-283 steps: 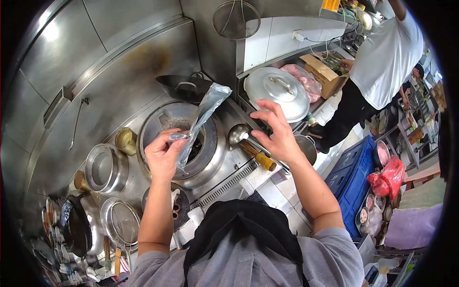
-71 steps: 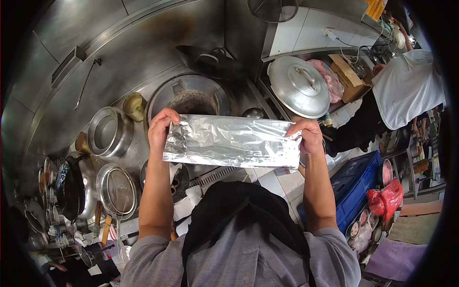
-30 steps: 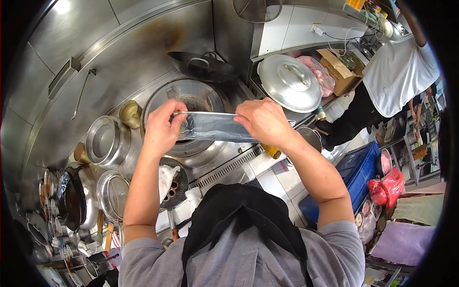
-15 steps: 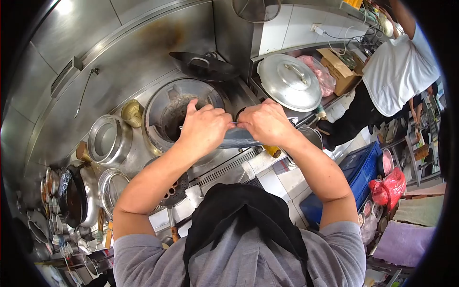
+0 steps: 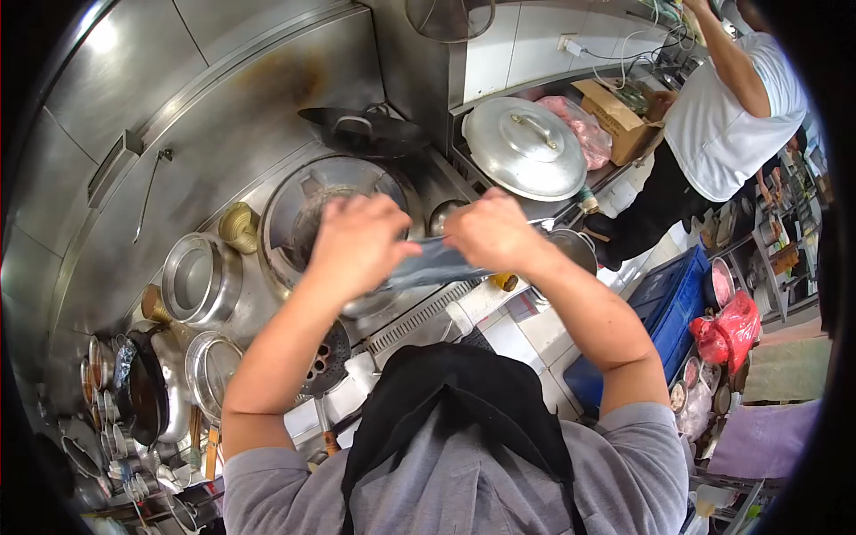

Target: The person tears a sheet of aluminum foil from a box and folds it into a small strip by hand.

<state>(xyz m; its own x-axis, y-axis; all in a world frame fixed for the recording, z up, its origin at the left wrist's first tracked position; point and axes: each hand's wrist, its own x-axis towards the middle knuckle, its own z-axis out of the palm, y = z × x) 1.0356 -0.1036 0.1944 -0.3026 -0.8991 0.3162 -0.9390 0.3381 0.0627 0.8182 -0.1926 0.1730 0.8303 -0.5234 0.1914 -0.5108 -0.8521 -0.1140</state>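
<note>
Between my hands stretches a thin, grey, see-through plastic bag [image 5: 435, 265], partly blurred. My left hand [image 5: 361, 245] is over the front of the wok burner [image 5: 287, 183], fingers curled and thumb against the bag's left part; the fingertips are smeared by motion. My right hand [image 5: 495, 234] is closed in a fist on the bag's upper right edge. Just behind the right hand, a round metal ladle bowl [image 5: 448, 217] shows in part. The bag's lower left end is hidden behind my left forearm.
A black wok [image 5: 366, 134] leans behind the burner. Metal pots [image 5: 201, 278] stand at left. A large lidded pot [image 5: 526, 150] sits at back right. A co-worker in a white shirt [image 5: 736, 120] stands at right, near a blue crate [image 5: 646, 325].
My hands have moved apart: the left went left and slightly down, the right stayed nearly in place. The bag between them is spread wider. The view has shifted slightly.
</note>
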